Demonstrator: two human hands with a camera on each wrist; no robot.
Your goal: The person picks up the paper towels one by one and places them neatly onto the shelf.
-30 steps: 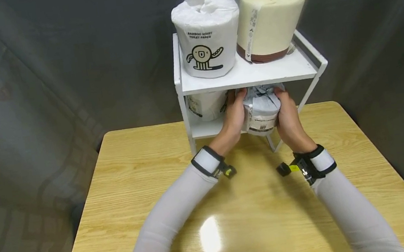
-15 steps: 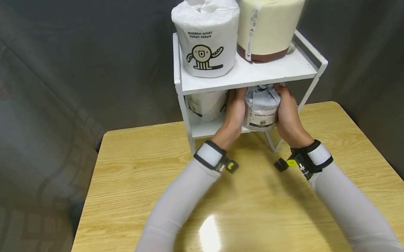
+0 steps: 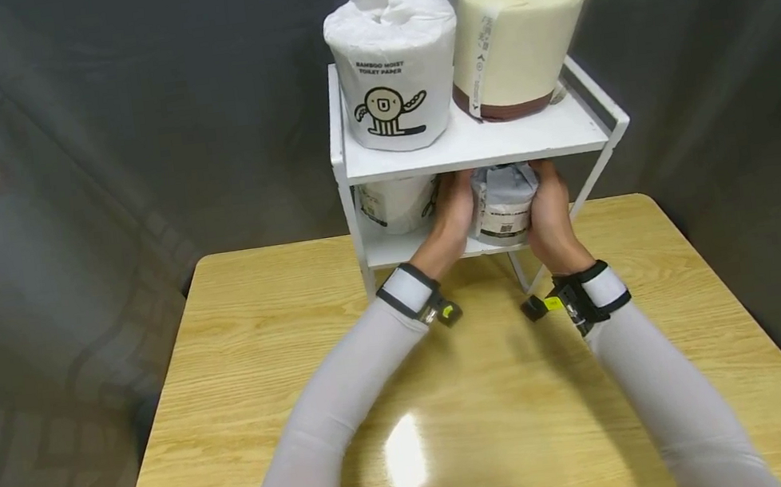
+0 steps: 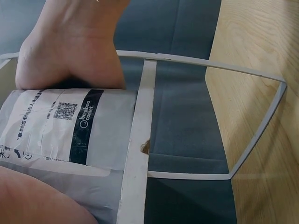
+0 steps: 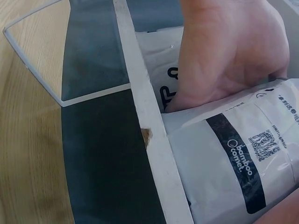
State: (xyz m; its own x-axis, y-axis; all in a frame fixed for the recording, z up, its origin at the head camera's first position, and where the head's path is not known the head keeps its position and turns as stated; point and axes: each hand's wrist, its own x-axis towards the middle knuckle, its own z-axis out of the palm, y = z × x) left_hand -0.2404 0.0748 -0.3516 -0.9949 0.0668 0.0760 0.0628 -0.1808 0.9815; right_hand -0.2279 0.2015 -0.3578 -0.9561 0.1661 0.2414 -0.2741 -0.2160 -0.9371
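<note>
Between my two hands a white-wrapped toilet paper roll (image 3: 504, 210) stands upright on the lower board (image 3: 398, 249) of a small white rack. My left hand (image 3: 455, 208) grips its left side and my right hand (image 3: 550, 213) its right side; the fingertips of both are hidden behind it. In the right wrist view the roll (image 5: 201, 140) shows a dark "bamboo comet" band, its bottom along the board's chipped front edge. A second white roll (image 3: 396, 204) stands left of my left hand on the same board, partly covered.
On the rack's top board (image 3: 474, 149) stand a large white toilet paper roll (image 3: 394, 66) with a cartoon figure and a cream roll (image 3: 519, 40) with a brown base. The rack stands on a wooden table (image 3: 284, 328) before a dark grey curtain (image 3: 203, 120).
Both hands have pushed the roll backward, deeper under the top board. It appears smaller and farther in now. The other rolls keep their places on the rack.
</note>
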